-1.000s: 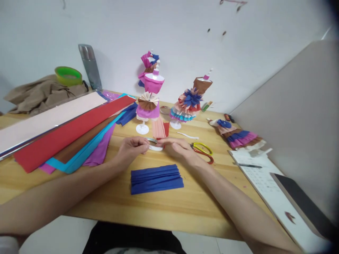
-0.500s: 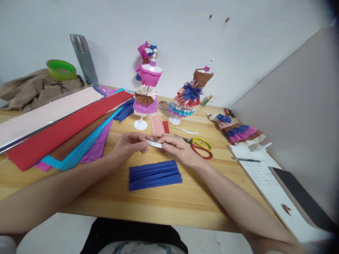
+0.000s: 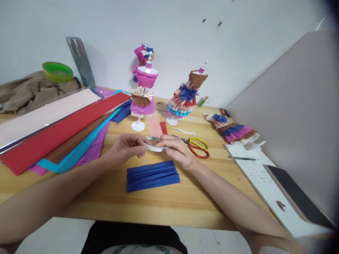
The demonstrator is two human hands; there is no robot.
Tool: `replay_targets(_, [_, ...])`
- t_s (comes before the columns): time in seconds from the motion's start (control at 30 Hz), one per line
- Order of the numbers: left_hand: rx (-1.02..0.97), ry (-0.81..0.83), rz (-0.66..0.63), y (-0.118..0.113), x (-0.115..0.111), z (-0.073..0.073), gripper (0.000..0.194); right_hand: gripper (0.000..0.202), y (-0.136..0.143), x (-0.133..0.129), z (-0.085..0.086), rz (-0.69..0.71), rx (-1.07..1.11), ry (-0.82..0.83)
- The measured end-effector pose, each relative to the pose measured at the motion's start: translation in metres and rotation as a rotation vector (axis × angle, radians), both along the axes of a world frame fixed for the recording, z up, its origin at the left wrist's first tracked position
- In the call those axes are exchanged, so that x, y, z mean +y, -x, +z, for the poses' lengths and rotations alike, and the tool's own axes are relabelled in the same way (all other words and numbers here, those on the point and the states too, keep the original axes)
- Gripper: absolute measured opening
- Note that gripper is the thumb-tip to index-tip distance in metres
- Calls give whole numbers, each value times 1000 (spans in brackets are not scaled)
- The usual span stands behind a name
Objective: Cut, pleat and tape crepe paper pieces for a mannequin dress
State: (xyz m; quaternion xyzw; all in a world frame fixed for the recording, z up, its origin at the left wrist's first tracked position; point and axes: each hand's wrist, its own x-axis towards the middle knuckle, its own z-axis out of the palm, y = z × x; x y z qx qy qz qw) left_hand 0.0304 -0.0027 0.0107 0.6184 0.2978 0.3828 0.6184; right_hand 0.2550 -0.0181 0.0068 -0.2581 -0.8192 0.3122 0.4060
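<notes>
Both of my hands grip a thin white roll of tape (image 3: 156, 149) held tilted above the table, so that its ring shape shows. My left hand (image 3: 130, 148) pinches the left side and my right hand (image 3: 177, 149) has its fingers over the right side. Just below my hands lies a pleated strip of blue crepe paper (image 3: 153, 175). Scissors (image 3: 197, 146) with one yellow and one red handle rest beside my right hand, their blades partly hidden behind it. Peach crepe paper (image 3: 154, 127) and a red piece (image 3: 163, 128) lie behind my hands.
Small dress forms in paper dresses (image 3: 144, 77) (image 3: 185, 95) stand at the back. Long crepe paper sheets (image 3: 66, 130) fan out on the left, near a flask (image 3: 81, 61) and a green tape roll (image 3: 57, 72). A paper dress (image 3: 235, 130) and a white board (image 3: 254, 173) lie right.
The tape roll has turned from nearly edge-on to showing its open ring. My hands have moved slightly apart around it. The whole view has shifted a little.
</notes>
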Motion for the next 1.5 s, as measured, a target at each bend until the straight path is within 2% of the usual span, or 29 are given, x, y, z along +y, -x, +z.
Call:
replay_targets(0.27, [18,-12,-7,1,0,-5,14,39,2,-4,1,9,13,-139])
replay_targets(0.47, [24,-43,-4,0,0,-1,18,34,5,-5,0,6,46,-194])
replay_targets(0.7, [-22,-51,-35,1,5,-2,29,33,6,-12,3,-3,46,-190])
replay_targets(0.83, [55,-134,-67,2,9,-2,20,39,3,-9,4,10,42,-97])
replay_targets(0.93, [65,-160,-12,5,11,-4,23,48,-1,-1,4,-65,150,-25])
replay_targets(1.03, [-6,-127,74,7,15,-8,26,39,-9,7,4,-211,233,-6])
replay_targets(1.1, [-62,-105,120,9,19,-10,29,27,-15,11,6,-282,162,51])
replay_targets(1.17, [-100,-70,163,10,22,-11,30,19,-21,15,8,-290,-13,121])
replay_targets(1.3, [-119,8,201,10,24,-10,25,14,-30,21,6,-82,-450,188])
replay_targets(1.37, [-122,21,195,10,24,-10,25,19,-33,26,1,-45,-538,141])
replay_targets(1.5, [-121,21,178,9,23,-14,25,30,-40,38,-13,-164,-531,-63])
